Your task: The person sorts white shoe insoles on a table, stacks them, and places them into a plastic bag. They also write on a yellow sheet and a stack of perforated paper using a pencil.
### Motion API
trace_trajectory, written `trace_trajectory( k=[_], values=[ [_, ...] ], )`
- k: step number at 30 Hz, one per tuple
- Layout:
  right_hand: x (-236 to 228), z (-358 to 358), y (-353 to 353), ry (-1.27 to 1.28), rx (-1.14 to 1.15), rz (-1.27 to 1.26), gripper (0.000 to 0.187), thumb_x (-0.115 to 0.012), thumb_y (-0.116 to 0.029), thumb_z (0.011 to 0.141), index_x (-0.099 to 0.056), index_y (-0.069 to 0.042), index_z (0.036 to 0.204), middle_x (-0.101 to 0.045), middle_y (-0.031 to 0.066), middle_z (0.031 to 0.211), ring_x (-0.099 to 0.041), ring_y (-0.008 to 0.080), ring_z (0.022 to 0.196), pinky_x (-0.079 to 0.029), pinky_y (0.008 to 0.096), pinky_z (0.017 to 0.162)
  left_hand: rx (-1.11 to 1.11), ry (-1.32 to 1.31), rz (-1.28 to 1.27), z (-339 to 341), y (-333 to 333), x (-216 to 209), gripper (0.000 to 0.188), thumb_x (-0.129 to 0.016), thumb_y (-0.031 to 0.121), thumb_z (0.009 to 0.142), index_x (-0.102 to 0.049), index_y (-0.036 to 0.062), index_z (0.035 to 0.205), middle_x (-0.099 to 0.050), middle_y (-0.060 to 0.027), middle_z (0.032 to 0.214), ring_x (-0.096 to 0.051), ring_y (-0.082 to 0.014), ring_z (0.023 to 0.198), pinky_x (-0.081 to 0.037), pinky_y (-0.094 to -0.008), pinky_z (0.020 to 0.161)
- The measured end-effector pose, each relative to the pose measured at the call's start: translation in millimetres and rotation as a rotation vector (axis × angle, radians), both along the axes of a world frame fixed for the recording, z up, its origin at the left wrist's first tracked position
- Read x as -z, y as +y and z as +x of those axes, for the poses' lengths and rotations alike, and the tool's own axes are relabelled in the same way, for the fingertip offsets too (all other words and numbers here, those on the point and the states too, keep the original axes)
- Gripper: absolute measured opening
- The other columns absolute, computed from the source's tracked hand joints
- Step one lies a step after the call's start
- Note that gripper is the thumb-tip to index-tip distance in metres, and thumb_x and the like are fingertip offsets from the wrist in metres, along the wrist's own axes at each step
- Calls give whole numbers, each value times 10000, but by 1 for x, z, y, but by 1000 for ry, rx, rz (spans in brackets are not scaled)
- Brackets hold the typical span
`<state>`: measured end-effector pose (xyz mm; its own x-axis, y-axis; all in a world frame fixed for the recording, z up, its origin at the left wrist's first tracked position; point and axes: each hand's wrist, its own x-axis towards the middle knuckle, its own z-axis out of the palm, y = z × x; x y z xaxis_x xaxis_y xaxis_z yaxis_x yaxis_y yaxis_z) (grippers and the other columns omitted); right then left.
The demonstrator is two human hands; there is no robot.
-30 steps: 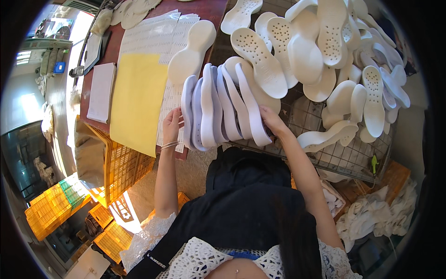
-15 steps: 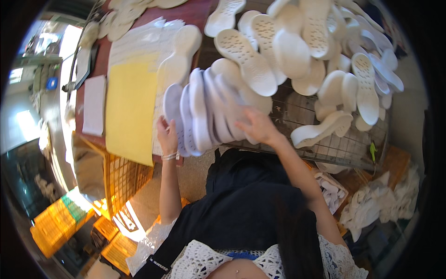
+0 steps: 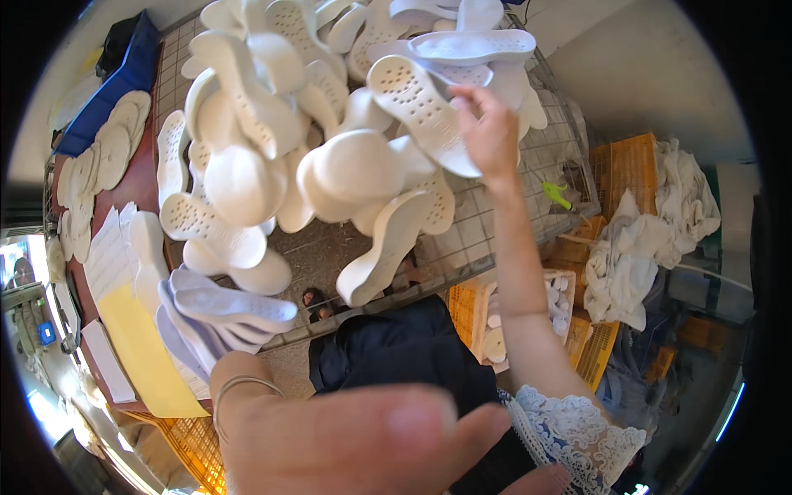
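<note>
My right hand (image 3: 492,140) reaches over the far pile, its bent fingers at the right edge of a cream shoe sole (image 3: 417,103) dotted with small holes. They appear to pinch that edge, though the thumb side is partly hidden. Just beyond lies a pale lilac-white sole (image 3: 474,46). Large and blurred close to the camera, my left hand (image 3: 346,437) has its fingers stretched apart and nothing visible in them. Past its wrist, a fanned stack of lilac-white soles (image 3: 235,307) rests at the table's near edge.
Many cream soles (image 3: 247,181) heap on a wire-grid rack (image 3: 462,256). At left, a red table (image 3: 103,210) bears a yellow sheet (image 3: 148,355) and flat cut pieces (image 3: 115,157). A blue bin (image 3: 107,91) stands behind; orange crates (image 3: 623,177) and white cloth (image 3: 623,272) lie right.
The view has swung right. My hands have left the lilac-white stack, which now leans at the table edge; my right hand has moved to the heap and my left has risen near the camera.
</note>
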<state>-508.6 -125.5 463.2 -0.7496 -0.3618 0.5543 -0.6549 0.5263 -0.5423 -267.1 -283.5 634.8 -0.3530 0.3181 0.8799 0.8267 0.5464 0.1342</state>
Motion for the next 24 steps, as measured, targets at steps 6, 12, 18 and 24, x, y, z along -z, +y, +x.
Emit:
trace_trajectory(
  k=[6, 12, 18, 24],
  values=[
    [-45, -173, 41, 100, -216, 499, 254, -647, -120, 796, -680, -66, 1042, -630, 123, 1022, -618, 310, 931, -495, 383, 787, 305, -871, 569, -148, 111, 67, 774, -729, 82, 771, -316, 41, 1425, -404, -191, 1438, -455, -324, 1283, -352, -438, 1078],
    [-16, -149, 56, -312, -593, 279, 449, -675, -317, 812, -623, -71, 1184, -595, 157, 1111, -573, 324, 1016, -475, 410, 868, 289, -914, 1864, -198, 88, 189, 722, -613, 324, 861, -307, -16, 1419, -477, -231, 1353, -490, -325, 1247, -408, -460, 1045],
    [4, -150, 46, -301, -328, 654, 609, -718, -241, 680, -594, -56, 1247, -429, 226, 1306, -449, 391, 1107, -389, 455, 985, 184, -861, 2150, -173, 87, 206, 692, -532, 333, 856, -324, -56, 1389, -517, -291, 1288, -568, -385, 1153, -488, -502, 963],
    [-27, -100, 100, -457, -997, 226, 660, -803, -316, 686, -592, -54, 1254, -337, 289, 1429, -384, 449, 1263, -325, 532, 1046, 218, -544, 2169, -189, 78, 197, 452, -537, 245, 887, -498, 17, 1276, -605, -157, 1171, -620, -258, 1025, -505, -396, 926]
  ],
)
